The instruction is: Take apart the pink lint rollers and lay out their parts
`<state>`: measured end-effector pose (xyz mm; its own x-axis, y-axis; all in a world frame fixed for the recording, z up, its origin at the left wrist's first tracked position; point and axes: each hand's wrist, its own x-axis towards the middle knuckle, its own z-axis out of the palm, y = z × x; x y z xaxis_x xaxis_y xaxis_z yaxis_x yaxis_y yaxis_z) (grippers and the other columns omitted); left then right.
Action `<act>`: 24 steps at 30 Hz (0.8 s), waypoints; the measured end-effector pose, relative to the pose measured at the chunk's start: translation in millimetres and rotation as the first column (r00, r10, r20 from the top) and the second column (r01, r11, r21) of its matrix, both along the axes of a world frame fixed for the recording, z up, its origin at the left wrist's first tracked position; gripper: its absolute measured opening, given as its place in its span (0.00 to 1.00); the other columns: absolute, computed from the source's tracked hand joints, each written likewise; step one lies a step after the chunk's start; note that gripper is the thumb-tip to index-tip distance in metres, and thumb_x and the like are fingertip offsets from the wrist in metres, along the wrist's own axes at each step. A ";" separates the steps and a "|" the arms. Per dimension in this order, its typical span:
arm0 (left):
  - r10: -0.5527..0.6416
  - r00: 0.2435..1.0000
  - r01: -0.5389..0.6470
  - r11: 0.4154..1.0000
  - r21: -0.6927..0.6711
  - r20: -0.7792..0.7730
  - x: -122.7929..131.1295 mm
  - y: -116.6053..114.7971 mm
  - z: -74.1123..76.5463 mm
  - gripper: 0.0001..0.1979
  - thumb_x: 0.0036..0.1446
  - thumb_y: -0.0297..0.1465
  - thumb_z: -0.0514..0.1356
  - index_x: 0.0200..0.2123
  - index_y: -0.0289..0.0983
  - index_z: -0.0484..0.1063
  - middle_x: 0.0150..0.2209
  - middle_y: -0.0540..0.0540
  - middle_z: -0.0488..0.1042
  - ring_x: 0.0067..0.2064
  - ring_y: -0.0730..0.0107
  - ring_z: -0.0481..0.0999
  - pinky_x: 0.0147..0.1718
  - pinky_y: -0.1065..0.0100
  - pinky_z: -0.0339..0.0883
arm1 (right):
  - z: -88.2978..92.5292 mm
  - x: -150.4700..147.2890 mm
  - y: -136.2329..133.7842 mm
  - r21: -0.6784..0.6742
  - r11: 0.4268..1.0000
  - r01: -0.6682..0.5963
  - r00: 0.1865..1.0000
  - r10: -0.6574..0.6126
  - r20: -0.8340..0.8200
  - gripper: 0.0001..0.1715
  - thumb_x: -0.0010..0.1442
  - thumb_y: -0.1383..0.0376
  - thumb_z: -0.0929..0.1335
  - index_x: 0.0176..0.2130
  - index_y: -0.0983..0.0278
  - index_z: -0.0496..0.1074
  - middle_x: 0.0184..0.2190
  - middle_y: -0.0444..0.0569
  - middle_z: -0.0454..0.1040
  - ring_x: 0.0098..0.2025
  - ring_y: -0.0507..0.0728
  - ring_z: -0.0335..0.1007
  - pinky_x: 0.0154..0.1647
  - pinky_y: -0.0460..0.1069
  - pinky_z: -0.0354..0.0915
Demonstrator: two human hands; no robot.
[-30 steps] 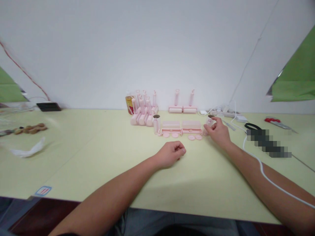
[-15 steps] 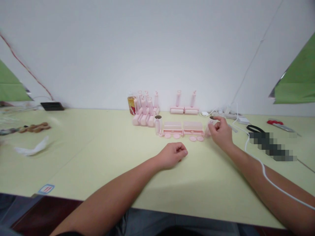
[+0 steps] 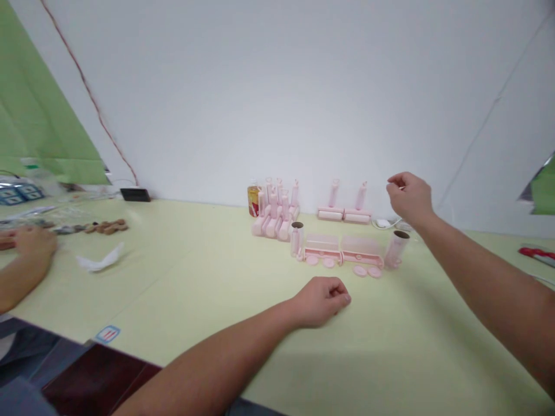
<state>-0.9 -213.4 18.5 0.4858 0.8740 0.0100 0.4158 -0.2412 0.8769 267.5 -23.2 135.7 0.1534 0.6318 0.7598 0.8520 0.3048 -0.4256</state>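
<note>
My left hand point(image 3: 321, 301) rests on the table, its fingers curled in and nothing visible in them. Raised in front of the wall, my right hand point(image 3: 410, 197) is closed in a pinch; whatever it holds, if anything, is too small to make out. Below it stands a clear pink cylinder with a brown-cored roll point(image 3: 396, 249), apart from the hand. Two opened pink lint roller cases point(image 3: 323, 254) lie beyond my left hand, with small pink discs point(image 3: 359, 270) before them. Another cored roll point(image 3: 297, 238) stands at their left.
Several pink lint rollers point(image 3: 272, 222) with upright handles cluster beside a yellow-labelled bottle point(image 3: 253, 199). Two more point(image 3: 332, 212) lie by the wall near a white cable point(image 3: 384, 223). At far left are a co-worker's hand point(image 3: 34, 248), brown pieces point(image 3: 106, 226) and white paper point(image 3: 100, 258).
My right hand has lifted away from the right-hand roll and moved up. My left hand stays curled on the table. The view has turned left, bringing a co-worker's hand into sight.
</note>
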 end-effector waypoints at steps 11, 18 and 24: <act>0.017 1.000 -0.017 1.000 -0.015 -0.019 -2.1 -1.9 -2.7 0.17 0.57 0.43 0.58 0.37 0.34 0.74 0.28 0.49 0.70 0.28 0.75 0.65 0.25 0.74 0.58 | -26.1 -3.1 141.7 -0.379 0.925 0.018 0.907 0.145 0.395 0.33 0.55 0.65 0.65 0.60 0.65 0.67 0.59 0.61 0.66 0.61 0.69 0.59 0.61 0.65 0.53; 0.011 0.999 -0.013 0.999 -0.037 -0.039 -1.4 -1.0 -4.7 0.18 0.57 0.44 0.58 0.38 0.34 0.74 0.29 0.49 0.71 0.29 0.74 0.67 0.27 0.73 0.59 | -35.8 -7.5 172.5 -0.477 0.876 0.065 0.899 0.155 0.409 0.34 0.55 0.60 0.66 0.60 0.67 0.66 0.59 0.65 0.66 0.61 0.72 0.60 0.59 0.66 0.55; 0.006 0.998 -0.008 1.000 -0.026 -0.062 0.3 0.4 -7.5 0.18 0.57 0.44 0.58 0.38 0.35 0.75 0.29 0.49 0.73 0.30 0.73 0.69 0.27 0.73 0.59 | -41.4 -8.3 178.3 -0.476 0.876 0.078 0.881 0.163 0.444 0.38 0.54 0.59 0.68 0.62 0.64 0.62 0.61 0.63 0.63 0.62 0.71 0.58 0.59 0.66 0.56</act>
<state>-0.6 -213.0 11.1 0.4788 0.8769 -0.0423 0.4709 -0.2158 0.8554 259.2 155.1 94.3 -0.1696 0.9236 0.3438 0.9730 0.2123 -0.0903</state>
